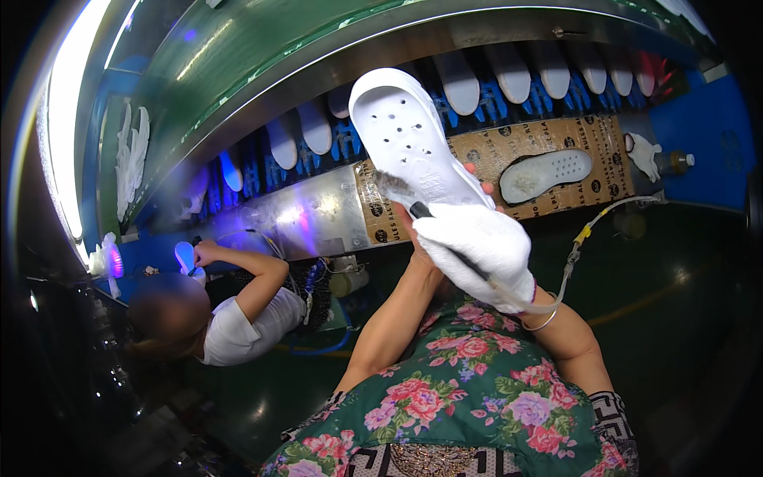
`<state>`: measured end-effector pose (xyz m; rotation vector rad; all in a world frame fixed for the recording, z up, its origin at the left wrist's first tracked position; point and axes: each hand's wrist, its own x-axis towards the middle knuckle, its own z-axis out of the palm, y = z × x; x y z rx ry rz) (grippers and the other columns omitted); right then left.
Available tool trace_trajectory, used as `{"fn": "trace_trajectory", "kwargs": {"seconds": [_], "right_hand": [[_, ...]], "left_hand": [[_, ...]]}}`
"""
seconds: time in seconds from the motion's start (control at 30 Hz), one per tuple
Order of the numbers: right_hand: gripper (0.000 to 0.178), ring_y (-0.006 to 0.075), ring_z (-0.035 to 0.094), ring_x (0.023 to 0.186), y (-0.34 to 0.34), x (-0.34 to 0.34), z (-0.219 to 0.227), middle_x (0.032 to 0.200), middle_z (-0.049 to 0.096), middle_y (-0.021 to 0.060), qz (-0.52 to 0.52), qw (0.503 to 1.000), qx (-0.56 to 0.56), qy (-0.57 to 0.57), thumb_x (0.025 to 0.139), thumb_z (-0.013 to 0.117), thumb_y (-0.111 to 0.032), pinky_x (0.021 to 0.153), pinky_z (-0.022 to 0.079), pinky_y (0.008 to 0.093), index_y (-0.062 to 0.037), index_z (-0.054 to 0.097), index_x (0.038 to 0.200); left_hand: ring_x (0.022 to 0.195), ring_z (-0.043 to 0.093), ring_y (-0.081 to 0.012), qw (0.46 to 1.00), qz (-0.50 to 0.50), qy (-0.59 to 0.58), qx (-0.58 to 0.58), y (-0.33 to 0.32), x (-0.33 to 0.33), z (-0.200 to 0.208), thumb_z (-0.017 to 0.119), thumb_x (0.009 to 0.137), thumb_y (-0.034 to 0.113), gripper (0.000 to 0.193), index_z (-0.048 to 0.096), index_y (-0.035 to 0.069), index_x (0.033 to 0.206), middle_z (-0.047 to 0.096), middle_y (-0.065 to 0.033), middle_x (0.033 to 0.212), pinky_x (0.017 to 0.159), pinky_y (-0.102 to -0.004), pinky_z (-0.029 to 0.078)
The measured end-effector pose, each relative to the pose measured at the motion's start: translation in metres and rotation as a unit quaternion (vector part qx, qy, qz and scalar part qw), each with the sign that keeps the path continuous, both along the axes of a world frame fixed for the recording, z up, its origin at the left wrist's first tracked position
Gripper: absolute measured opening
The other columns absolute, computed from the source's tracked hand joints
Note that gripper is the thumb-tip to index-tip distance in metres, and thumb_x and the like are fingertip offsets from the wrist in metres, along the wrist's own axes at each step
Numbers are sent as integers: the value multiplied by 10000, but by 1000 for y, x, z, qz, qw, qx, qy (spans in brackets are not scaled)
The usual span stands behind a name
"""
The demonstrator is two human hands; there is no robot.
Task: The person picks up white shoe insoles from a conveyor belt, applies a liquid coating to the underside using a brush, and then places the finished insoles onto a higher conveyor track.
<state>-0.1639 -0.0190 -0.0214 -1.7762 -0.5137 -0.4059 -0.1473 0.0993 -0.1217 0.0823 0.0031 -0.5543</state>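
Note:
A white shoe sole (401, 131) with several small holes is held up in front of me. My left hand (416, 242), bare, supports it from beneath, with fingertips showing past its right edge. My right hand (485, 246) wears a white knitted glove and is closed around a brush (395, 188) with a dark handle. The bristles lie at the sole's left edge, near its middle; whether they press on it I cannot tell. A clear tube (566, 274) runs to the gloved hand. Much of my left palm is hidden behind the sole and glove.
On the cardboard-covered bench (608, 159) lies a worn, dirty-looking sole (548, 175). White soles (457, 83) stand on blue holders along the back. At left a person (246, 322) handles another sole (184, 256). A crumpled cloth (644, 155) and bottle (681, 161) sit far right.

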Motion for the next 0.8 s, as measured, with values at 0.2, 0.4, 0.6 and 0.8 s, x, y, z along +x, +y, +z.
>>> {"fn": "trace_trajectory", "kwargs": {"seconds": [0.2,0.4,0.6,0.8], "right_hand": [[242,269,710,885,-7,3,-3,963,718,143,-56,998,-27,-29,772,741,-15,800,549,345,-28,732,1014],[201,239,700,833,-12,3,-2,927,722,129,4,994,80,73,755,753,-16,744,543,333,-25,736,955],[223,259,704,758,-8,-5,-12,876,723,105,22,999,-17,-28,746,753,-17,680,545,322,-62,752,964],[198,239,697,762,-22,-6,-20,861,720,104,-14,995,65,68,764,762,-38,665,541,318,-69,747,959]], "left_hand": [[1160,553,-434,998,64,-4,13,-3,10,8,493,688,903,1138,334,70,1446,503,-209,1346,963,-598,487],[1147,552,-409,997,63,-46,11,-1,20,8,539,728,847,1035,372,92,1417,484,-153,1337,902,-587,528],[1035,615,-390,994,24,-104,10,5,33,10,498,684,904,1133,382,36,1403,599,-176,1178,792,-585,560],[1089,591,-368,994,89,-45,34,-3,32,16,504,672,910,1136,408,35,1391,566,-152,1249,784,-604,550]]}}
